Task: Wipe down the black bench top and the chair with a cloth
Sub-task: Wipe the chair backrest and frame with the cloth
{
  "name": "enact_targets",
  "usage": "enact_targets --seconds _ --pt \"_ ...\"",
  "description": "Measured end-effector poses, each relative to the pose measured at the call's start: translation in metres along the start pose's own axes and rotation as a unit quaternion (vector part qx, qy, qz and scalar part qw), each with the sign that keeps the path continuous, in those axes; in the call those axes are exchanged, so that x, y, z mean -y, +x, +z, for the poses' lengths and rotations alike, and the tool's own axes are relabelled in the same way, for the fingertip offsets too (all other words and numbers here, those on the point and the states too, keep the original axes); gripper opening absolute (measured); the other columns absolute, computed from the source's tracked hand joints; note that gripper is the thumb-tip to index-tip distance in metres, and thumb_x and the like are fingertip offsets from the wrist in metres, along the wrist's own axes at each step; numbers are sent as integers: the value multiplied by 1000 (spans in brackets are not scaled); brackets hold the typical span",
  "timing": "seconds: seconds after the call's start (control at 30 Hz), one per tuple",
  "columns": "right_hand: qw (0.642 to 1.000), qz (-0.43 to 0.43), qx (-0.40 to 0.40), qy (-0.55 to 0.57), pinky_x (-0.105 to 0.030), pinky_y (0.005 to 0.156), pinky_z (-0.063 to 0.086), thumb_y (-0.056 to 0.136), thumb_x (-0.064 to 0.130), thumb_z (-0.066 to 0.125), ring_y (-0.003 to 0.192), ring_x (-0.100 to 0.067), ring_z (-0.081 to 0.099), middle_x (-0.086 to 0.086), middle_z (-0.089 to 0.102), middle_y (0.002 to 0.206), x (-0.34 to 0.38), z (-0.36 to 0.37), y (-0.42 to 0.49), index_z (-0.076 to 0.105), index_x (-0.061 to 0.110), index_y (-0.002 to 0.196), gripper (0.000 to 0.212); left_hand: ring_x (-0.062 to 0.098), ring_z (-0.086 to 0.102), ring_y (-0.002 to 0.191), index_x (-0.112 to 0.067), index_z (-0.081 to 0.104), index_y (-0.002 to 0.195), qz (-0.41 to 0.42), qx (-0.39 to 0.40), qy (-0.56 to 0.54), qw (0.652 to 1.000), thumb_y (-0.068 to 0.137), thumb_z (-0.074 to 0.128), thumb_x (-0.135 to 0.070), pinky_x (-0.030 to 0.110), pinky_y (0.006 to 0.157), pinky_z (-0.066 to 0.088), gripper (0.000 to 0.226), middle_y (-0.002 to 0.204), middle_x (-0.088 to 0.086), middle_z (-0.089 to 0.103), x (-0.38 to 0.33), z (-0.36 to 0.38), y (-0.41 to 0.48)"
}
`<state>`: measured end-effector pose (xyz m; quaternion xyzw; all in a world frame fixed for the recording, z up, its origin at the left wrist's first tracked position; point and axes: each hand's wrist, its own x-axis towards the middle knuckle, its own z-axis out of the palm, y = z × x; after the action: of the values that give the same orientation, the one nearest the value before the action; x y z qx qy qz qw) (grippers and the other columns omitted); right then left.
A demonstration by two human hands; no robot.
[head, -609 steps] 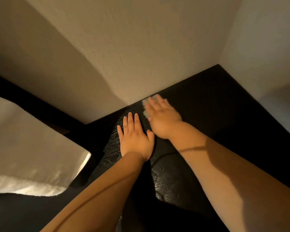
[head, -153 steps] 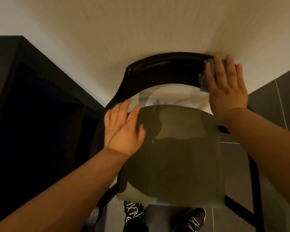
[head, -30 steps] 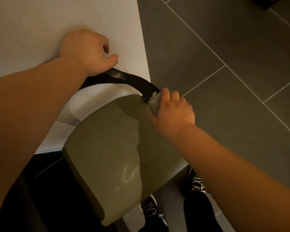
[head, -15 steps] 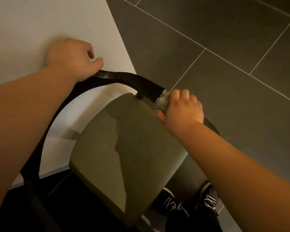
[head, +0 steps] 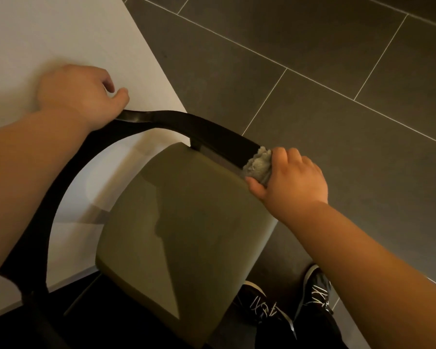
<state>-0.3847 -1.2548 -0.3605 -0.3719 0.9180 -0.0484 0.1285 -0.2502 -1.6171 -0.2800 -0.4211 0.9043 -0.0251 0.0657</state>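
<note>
The chair has an olive-green seat [head: 186,235] and a curved black back rail [head: 186,122] that runs round into armrests. My left hand [head: 78,94] grips the top of the rail at the left. My right hand [head: 290,180] holds a crumpled grey cloth [head: 258,165] and presses it onto the right end of the rail, beside the seat's far right corner. The part of the rail under the cloth and hand is hidden. The black bench top is out of view.
A white wall [head: 61,34] stands right behind the chair back. Dark grey floor tiles [head: 312,71] with pale grout lines spread to the right. My black shoes [head: 264,303] with white laces stand below the seat's front edge.
My right hand has slid the cloth further along the right end of the rail, toward me. My left hand keeps its grip on the top of the rail.
</note>
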Motion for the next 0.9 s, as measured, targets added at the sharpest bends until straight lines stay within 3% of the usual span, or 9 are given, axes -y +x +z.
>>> enact_targets --seconds 0.17,0.37,0.5,0.63,0.77,0.9 --pt "999 -20 13 24 -43 85 46 94 83 28 104 -33 62 -8 58 118 29 -1 33 51 19 126 74 36 67 95 -28 70 101 4 -2 11 1000 87 48 -69 48 84 58 48 98 2 73 1 1 -1" --pt "999 9 -11 52 -43 83 49 97 71 39 100 -35 63 -8 59 116 -18 0 -21 51 20 134 64 37 67 95 -31 67 94 6 -6 5 1000 81 43 -75 50 87 58 52 94 1 74 5 4 2" --pt "993 7 -14 120 -33 72 44 96 64 51 98 -29 63 -6 60 119 -46 5 -41 53 20 135 58 37 67 94 -31 68 95 5 -6 16 1000 82 43 -75 49 85 57 52 94 1 73 6 5 -1" --pt "997 11 -17 75 -37 72 47 95 67 42 95 -34 63 -7 61 112 -19 5 -6 57 19 117 55 38 67 94 -29 69 95 2 -24 -10 1000 82 46 -75 52 87 59 53 93 3 72 6 7 1" --pt "997 -6 -26 74 -37 69 45 97 72 38 90 -30 63 -3 62 110 -8 6 3 56 24 118 55 35 68 89 -31 65 91 -2 -39 -26 999 82 47 -78 54 86 60 51 88 1 71 17 20 8" --pt "988 50 -23 145 -34 66 42 98 67 46 92 -27 63 -1 62 110 -42 7 -36 56 25 120 49 35 68 88 -32 64 88 2 -48 -32 998 82 47 -78 54 86 59 49 86 -1 71 27 29 14"
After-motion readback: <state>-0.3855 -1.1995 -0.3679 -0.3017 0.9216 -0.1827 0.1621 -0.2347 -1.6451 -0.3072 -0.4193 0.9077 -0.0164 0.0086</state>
